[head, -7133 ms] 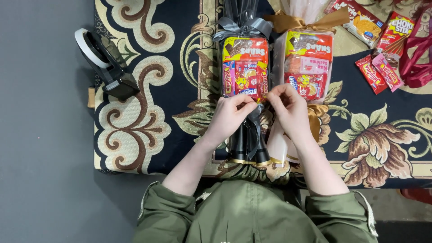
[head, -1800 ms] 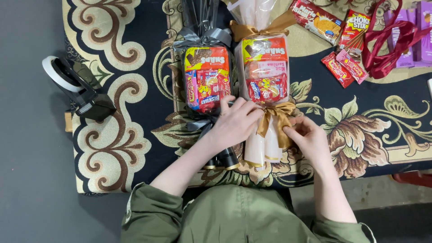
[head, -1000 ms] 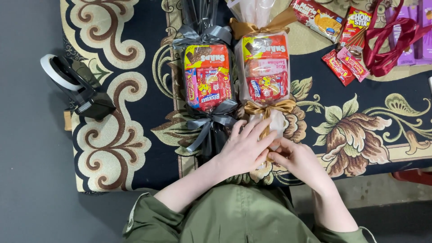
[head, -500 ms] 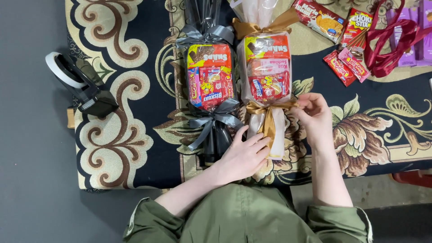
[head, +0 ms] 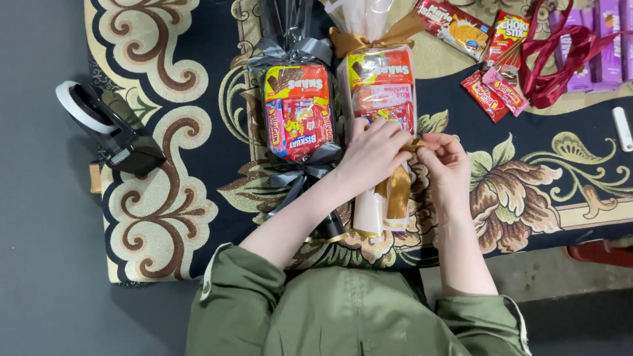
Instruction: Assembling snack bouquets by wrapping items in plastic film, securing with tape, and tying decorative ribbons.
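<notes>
1. We have both hands at the middle of the cream snack bundle [head: 380, 99], where the gold ribbon [head: 397, 191] wraps its waist. Our left hand [head: 372, 155] lies curled over the wrap and pinches the ribbon at the knot; our right hand [head: 443, 155] is closed in a fingertip pinch on the ribbon's other side, just beside the left.

2. To do this well, we judge that the ribbon should be kept taut between the two pinches, so the knot sits snug against the wrap and does not slide down toward the stick end.

3. Pulling evenly from both sides looks wise; a one-sided tug could twist the bundle or crease the clear wrap.

4. We would hold the bundle flat on the patterned cloth [head: 165, 198] with the heel of the left hand while the fingers work.

5. The ribbon's loose tails hang down below our hands toward us, over the pale lower end of the bundle.

6. The bundle lies lengthwise, its top pointing away from us, its waist directly under our hands.

7. Just to its left, touching or nearly so, lies the dark snack bundle [head: 298, 109] with a grey bow [head: 306, 173] tied.

8. Loose snack packets [head: 491, 95] and a red ribbon [head: 554, 62] lie well apart, up to the right; a tape dispenser [head: 109, 128] sits far left.
</notes>
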